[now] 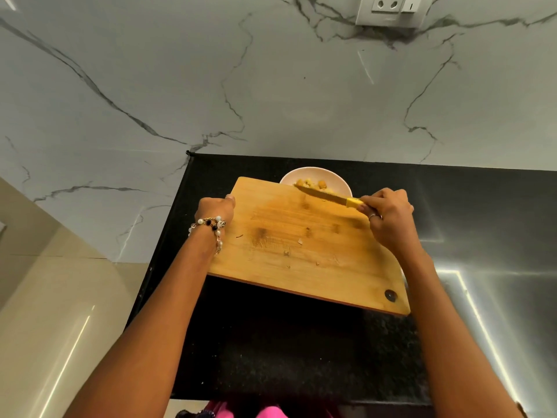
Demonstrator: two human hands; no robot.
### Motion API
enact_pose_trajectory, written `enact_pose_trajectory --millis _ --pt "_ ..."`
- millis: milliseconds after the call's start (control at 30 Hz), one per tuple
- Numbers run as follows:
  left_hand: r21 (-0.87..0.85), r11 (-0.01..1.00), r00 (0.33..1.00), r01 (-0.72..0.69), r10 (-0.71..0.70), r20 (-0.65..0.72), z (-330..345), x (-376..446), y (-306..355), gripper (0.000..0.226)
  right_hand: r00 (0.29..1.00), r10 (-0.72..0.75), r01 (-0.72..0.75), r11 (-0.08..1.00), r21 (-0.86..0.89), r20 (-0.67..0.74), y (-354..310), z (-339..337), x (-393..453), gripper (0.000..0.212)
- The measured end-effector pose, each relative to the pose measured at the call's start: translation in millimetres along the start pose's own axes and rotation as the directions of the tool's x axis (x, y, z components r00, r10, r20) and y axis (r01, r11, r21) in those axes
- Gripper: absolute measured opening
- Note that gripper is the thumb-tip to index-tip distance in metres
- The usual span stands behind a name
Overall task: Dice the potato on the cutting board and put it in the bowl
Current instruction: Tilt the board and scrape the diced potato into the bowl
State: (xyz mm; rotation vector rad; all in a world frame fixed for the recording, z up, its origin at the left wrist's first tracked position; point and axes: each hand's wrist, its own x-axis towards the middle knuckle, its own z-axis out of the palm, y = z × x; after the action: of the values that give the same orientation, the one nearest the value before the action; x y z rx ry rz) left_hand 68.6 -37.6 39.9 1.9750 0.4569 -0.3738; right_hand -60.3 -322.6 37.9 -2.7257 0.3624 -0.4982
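I hold the wooden cutting board [301, 245] lifted above the black counter, its far edge over a white bowl [331, 178]. My left hand [214, 210] grips the board's left far corner. In my right hand [388, 214] is a yellow-handled knife [325, 195], its blade lying along the board's far edge at the bowl's rim. Diced potato pieces [310, 184] lie inside the bowl. A few small scraps [301, 241] stick to the board's surface.
The black counter [271, 342] runs below and to the right, where it reflects light strips. A marble-patterned wall [211, 86] rises behind it, with a socket and switch [391, 9] at the top right. A beige wall stands at the left.
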Motion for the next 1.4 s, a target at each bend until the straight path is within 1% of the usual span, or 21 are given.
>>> enact_pose_trajectory --millis 67,133,300,433,467,533,600,667,733,800,867,967,1133,1300,1400 --pt "0.005 1.0 1.0 -0.016 0.016 0.003 -3.7 0.5 -1.2 0.028 0.997 -0.033 0.034 0.999 -0.024 0.065 4.9 -3.0 -9.3 0.022" --pt "0.025 0.999 1.0 -0.028 0.028 -0.005 -7.7 0.3 -1.8 0.034 0.997 -0.022 0.025 0.999 -0.041 0.075 7.5 -1.2 -11.6 0.024" --pt "0.034 0.998 0.998 -0.053 0.054 -0.04 -16.6 -1.9 -3.9 0.038 0.991 0.129 -0.127 0.99 -0.06 0.023 -0.3 8.5 10.3 0.024" --pt "0.021 0.998 0.995 -0.055 0.056 -0.086 -19.1 -1.5 -5.5 0.039 0.986 0.158 -0.157 0.987 0.021 -0.053 -5.9 13.8 13.2 0.028" --pt "0.02 0.998 0.994 -0.052 0.053 -0.095 -19.3 -1.1 -4.9 0.039 0.988 0.143 -0.14 0.989 0.042 -0.062 -7.3 13.1 9.3 0.027" --pt "0.023 0.999 0.994 -0.031 0.033 -0.102 -18.1 -0.1 -2.8 0.036 0.996 0.067 -0.06 0.992 0.108 -0.066 -9.3 8.0 -2.2 0.026" --pt "0.023 1.0 0.995 -0.011 0.013 -0.097 -15.2 0.6 0.3 0.032 0.999 -0.032 0.037 0.981 0.192 -0.032 -11.4 -4.2 -17.1 0.023" --pt "0.0 1.0 0.996 0.002 -0.002 -0.086 -12.1 3.4 3.7 0.03 0.99 -0.137 0.128 0.962 0.241 0.025 -13.6 -16.8 -31.9 0.02" --pt "-0.013 1.0 0.997 0.008 -0.009 -0.078 -9.0 4.8 8.1 0.042 0.976 -0.204 0.181 0.954 0.239 0.077 -12.8 -24.8 -42.1 0.018" --pt "-0.008 1.0 0.997 0.009 -0.01 -0.071 -5.6 2.7 13.6 0.047 0.969 -0.214 0.192 0.967 0.167 0.127 -8.0 -25.0 -46.2 0.018" --pt "-0.017 1.0 0.998 0.007 -0.008 -0.057 -1.7 1.3 17.1 0.047 0.977 -0.171 0.16 0.983 0.093 0.13 -3.6 -20.8 -43.7 0.019" --pt "-0.032 0.999 0.999 -0.009 0.007 -0.047 0.9 -1.1 18.0 0.042 0.994 -0.082 0.08 0.996 0.029 0.071 -3.4 -14.3 -32.0 0.023" --pt "-0.012 0.999 0.997 -0.053 0.052 -0.063 -1.3 -0.1 11.4 0.025 0.995 0.075 -0.072 0.996 -0.053 0.058 -3.2 -4.2 -1.1 0.024" --pt "-0.015 0.998 0.992 -0.068 0.066 -0.111 -9.7 -2.0 2.6 0.035 0.983 0.179 -0.175 0.98 -0.093 0.032 -11.4 9.7 33.3 0.022" --pt "-0.008 0.996 0.987 -0.083 0.082 -0.139 -17.8 -4.4 -5.9 0.04 0.975 0.212 -0.217 0.972 -0.091 -0.063 -12.5 16.8 40.0 0.02"
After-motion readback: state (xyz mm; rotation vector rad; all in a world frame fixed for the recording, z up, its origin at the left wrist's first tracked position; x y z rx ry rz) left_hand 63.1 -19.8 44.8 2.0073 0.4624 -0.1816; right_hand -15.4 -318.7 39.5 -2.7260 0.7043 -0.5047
